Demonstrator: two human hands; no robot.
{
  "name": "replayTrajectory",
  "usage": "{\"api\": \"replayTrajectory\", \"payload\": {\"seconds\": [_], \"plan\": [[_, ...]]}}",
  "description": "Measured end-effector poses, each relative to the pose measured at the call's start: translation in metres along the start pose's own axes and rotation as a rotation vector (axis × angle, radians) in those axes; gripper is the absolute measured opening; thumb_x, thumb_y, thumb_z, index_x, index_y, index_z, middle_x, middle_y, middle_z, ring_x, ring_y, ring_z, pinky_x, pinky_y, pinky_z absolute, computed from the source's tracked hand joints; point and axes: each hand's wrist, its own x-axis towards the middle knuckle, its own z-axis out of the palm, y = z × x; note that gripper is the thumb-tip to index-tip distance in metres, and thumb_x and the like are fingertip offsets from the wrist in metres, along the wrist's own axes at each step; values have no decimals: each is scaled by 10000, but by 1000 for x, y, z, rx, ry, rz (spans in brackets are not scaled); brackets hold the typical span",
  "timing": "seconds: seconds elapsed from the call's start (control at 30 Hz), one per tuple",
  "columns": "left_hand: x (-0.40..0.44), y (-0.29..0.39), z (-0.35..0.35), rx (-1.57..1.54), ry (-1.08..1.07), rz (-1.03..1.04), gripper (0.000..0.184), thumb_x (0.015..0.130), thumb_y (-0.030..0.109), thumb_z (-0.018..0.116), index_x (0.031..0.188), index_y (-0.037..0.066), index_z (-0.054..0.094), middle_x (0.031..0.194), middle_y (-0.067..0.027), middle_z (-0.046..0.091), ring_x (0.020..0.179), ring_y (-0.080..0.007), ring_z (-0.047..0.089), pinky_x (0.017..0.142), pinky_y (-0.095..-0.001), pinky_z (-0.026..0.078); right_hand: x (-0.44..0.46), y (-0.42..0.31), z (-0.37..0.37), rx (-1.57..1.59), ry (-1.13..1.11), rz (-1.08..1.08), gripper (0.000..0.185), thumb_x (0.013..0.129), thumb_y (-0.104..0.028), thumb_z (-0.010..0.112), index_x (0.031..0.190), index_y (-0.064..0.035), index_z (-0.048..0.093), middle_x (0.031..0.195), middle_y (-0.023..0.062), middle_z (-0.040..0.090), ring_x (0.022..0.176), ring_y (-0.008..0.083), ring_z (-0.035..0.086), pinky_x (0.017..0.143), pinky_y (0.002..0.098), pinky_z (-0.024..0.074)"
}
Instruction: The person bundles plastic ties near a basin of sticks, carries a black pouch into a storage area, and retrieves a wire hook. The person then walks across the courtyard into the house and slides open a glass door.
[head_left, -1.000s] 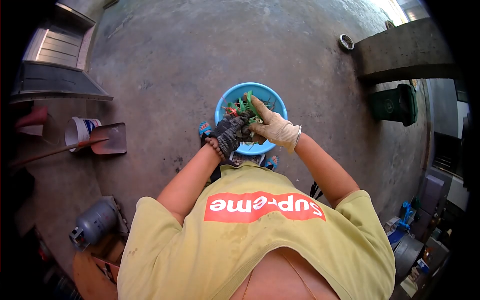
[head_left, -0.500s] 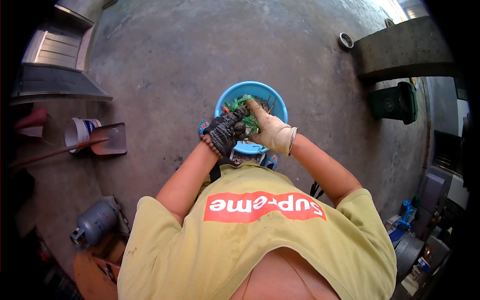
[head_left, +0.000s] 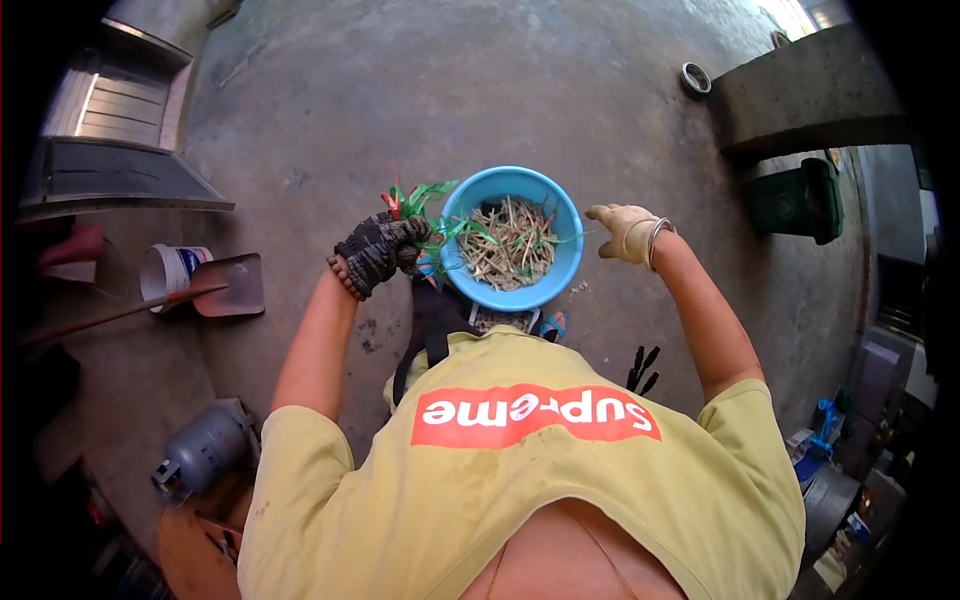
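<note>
In a dark grey glove, my left hand (head_left: 375, 250) is closed around a bunch of green and red plastic strips (head_left: 425, 203), left of a light blue basin (head_left: 565, 272). Some green strands trail from the bunch over the basin's rim. Thin, pale, dry stalks or roots (head_left: 508, 240) fill the basin, with a few green strands among them. My right hand (head_left: 628, 232), in a cream glove, is just right of the basin with thumb and forefinger apart. A thin green strand reaches toward it, but contact cannot be made out.
A shovel (head_left: 230, 284) leans by a white bucket (head_left: 158, 272) on the left. A grey gas cylinder (head_left: 205, 448) is at lower left. On the right are a dark green bin (head_left: 800, 200) and a concrete slab (head_left: 810, 95). A small bowl (head_left: 695, 79) sits near the slab.
My hands have moved apart from over the basin. The left carried the plastic strips out to the left, and the right moved to the right, uncovering the dry stalks.
</note>
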Motion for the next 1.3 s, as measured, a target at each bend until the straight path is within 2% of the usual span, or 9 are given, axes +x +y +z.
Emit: {"api": "replayTrajectory", "payload": {"seconds": [0.03,0.07,0.27,0.33,0.47,0.5,0.57,0.87,1.3], "plan": [[-2,19,3,262,-77,124,228,759,285,591,695,75,532,502,-11,446,445,-110,440,431,-247,383,-4,-3,-8,92,157,-86,561,693,-198,621,1200,-93,402,1113,127,509,1015,270,500,867,343,413],[1,39,9,-348,-85,-459,269,749,304,598,704,42,551,525,-33,479,474,-132,477,467,-266,421,-7,-13,-14,178,272,-185,559,691,-190,619,1199,-98,404,1128,126,499,1032,266,488,878,342,405],[7,53,34,-254,-317,-402,287,711,311,638,789,41,578,609,-45,534,512,-136,495,480,-266,425,-12,-101,-41,510,302,-628,575,699,-167,611,1223,-143,375,1222,103,427,1131,279,405,946,373,340],[9,53,34,-205,-440,-450,318,697,288,654,887,46,573,717,-57,567,605,-137,534,502,-266,440,-2,-116,-32,7,493,-812,610,702,-130,604,1250,-162,336,1233,103,416,1171,281,358,972,405,300],[24,-7,50,246,-465,498,303,681,257,655,884,44,584,736,-48,586,639,-137,547,552,-271,459,4,-132,-18,-59,392,-734,613,719,-66,549,1270,-158,297,1174,121,469,1138,293,391,934,399,328],[21,9,46,244,-458,496,303,681,257,655,884,44,584,736,-48,586,639,-137,547,552,-271,459,4,-132,-20,-63,389,-740,613,719,-66,549,1270,-158,297,1174,121,469,1138,293,391,934,399,328],[14,49,36,-251,-490,-463,275,680,246,653,856,43,592,714,-50,586,634,-138,548,557,-270,461,4,-128,-26,95,87,-438,573,744,-44,513,1262,-165,302,1059,161,534,994,304,508,840,386,408],[22,52,47,-119,-446,-421,260,713,233,635,888,44,602,682,-35,571,568,-105,503,533,-253,419,11,-90,-9,359,125,-448,278,810,-143,454,1077,-77,488,952,151,574,880,324,544,777,387,414],[40,3,50,400,-335,-280,294,720,236,588,937,38,597,820,-130,616,713,-189,575,651,-305,445,-20,-51,-30,1179,80,-314,191,845,-137,430,968,-16,513,596,-27,402,496,50,347,438,194,284]]}}
